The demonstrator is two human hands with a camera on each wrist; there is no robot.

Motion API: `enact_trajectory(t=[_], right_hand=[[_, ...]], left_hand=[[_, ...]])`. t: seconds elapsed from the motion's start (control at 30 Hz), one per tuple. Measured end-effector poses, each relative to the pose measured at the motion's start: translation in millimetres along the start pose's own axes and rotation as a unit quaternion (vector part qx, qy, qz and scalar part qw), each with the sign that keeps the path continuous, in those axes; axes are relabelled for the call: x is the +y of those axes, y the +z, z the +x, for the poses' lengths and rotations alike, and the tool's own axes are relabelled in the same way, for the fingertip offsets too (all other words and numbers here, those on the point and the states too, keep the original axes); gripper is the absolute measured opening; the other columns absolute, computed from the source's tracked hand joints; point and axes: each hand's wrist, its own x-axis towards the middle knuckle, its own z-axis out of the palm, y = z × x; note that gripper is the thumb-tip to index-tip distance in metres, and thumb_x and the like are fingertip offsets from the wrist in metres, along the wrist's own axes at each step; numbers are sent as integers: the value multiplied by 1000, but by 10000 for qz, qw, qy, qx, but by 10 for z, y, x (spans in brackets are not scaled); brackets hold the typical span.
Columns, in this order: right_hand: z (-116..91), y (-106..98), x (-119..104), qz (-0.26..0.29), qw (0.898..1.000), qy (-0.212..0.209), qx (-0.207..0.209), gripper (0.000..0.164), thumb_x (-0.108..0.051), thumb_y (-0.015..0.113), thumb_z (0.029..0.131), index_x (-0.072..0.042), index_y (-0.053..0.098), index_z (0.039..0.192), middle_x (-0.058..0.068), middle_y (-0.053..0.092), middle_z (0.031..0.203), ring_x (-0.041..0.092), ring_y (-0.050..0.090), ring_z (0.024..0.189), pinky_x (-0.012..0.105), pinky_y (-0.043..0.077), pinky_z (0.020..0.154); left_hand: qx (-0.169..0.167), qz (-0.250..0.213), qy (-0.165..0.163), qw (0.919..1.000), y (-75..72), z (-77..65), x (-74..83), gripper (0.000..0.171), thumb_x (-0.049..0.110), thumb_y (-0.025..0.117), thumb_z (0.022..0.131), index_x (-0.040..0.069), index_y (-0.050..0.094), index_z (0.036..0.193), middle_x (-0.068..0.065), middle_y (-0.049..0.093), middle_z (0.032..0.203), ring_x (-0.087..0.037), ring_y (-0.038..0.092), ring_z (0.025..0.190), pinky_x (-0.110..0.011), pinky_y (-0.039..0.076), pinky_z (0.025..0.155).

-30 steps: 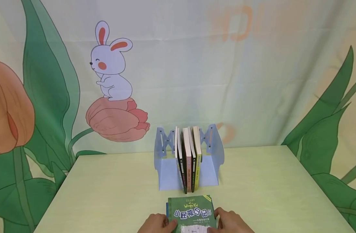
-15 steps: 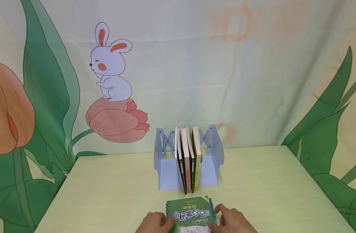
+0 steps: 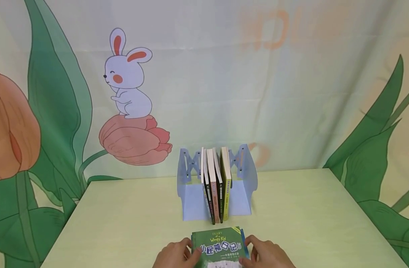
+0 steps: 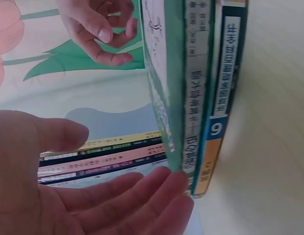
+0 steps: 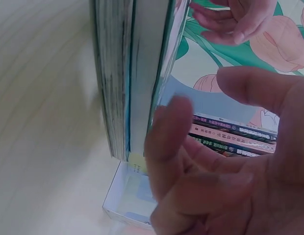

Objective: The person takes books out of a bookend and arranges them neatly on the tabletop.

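In the head view a green "Diary of a Wimpy Kid" book point(image 3: 221, 242) lies on a blue-covered book point(image 3: 245, 247), whose right edge shows beneath. My left hand point(image 3: 175, 255) is at the stack's left side, its thumb over the green cover. In the left wrist view its fingertips reach the lower end of the green book's spine point(image 4: 195, 73); the orange and blue spine point(image 4: 216, 132) lies beside that. My right hand point(image 3: 268, 255) is by the other side, fingers bent loosely near the page edges point(image 5: 147, 73) in the right wrist view, thumb apart from the books.
Behind the stack a light-blue bookend rack point(image 3: 241, 197) holds several upright books point(image 3: 216, 186), leaning slightly. The pale table point(image 3: 124, 223) meets a printed backdrop point(image 3: 204, 93) with a rabbit and flowers.
The green book has shifted slightly left, baring more of the blue book's right edge. My left hand has drawn a little to the left, with its fingers now raised beside the stack.
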Motion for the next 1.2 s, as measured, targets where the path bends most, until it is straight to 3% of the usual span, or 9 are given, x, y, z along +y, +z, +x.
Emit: enact_trajectory(t=[0.1,0.27,0.37,0.47,0.6,0.73,0.87,1.03,1.2], right_hand=[[16,-2,-21,-82,9999,108,-32,41,-47,70,86,-16,60,111,-2,56,74,15,50,63,28,36,57],[47,-1,-41,-274,9995,142,73,46,-53,71,83,-17,62,111,-3,57,87,17,51,73,33,45,62],[31,9,-47,-611,9971,-256,363,56,-61,68,82,-18,62,117,-1,60,106,21,55,93,44,51,76],[-5,43,-39,-1023,9871,-874,870,70,-69,64,79,-21,60,129,5,55,132,31,51,120,60,46,90],[-37,94,-3,-1402,9685,-1434,1473,82,-75,62,76,-29,50,142,9,42,153,42,37,139,74,34,97],[-39,114,37,-1546,9603,-1658,1625,93,-81,61,71,-34,42,148,8,33,159,44,30,144,77,25,101],[-36,122,75,-1674,9529,-1907,1659,100,-85,59,68,-36,35,152,9,30,161,45,29,145,78,27,100],[-40,144,56,-1631,9518,-1926,1743,93,-79,60,74,-41,29,153,7,28,162,41,27,147,76,25,103],[-38,154,8,-1597,9547,-1782,1769,92,-76,62,75,-36,33,153,4,27,163,38,25,148,74,23,106]], left_hand=[[-18,101,-28,9999,-16,-6,51,38,48,61,90,10,66,93,2,66,78,-14,59,68,-37,50,61],[114,188,70,9997,-32,-63,109,53,51,63,87,8,66,118,-7,68,115,-28,64,103,-54,53,84],[338,278,491,9978,-28,-109,105,60,53,62,87,9,62,127,-10,61,132,-34,57,121,-58,51,89],[464,380,907,9941,-34,-129,87,64,54,59,88,11,57,135,-11,55,142,-38,49,130,-61,47,93],[560,556,1177,9899,-33,-131,80,70,57,57,89,13,52,142,-11,48,149,-41,42,137,-63,40,102],[619,717,1205,9882,6,-124,81,76,64,56,87,15,49,145,-10,45,152,-42,37,140,-64,35,106],[679,781,1258,9866,36,-119,74,76,65,54,88,17,47,146,-10,43,153,-41,36,142,-64,35,106],[858,823,1377,9833,40,-109,71,76,63,56,87,17,47,146,-10,44,153,-41,38,141,-61,37,106],[914,813,1378,9829,45,-95,89,76,63,56,87,16,47,147,-9,44,153,-40,38,141,-60,37,107]])
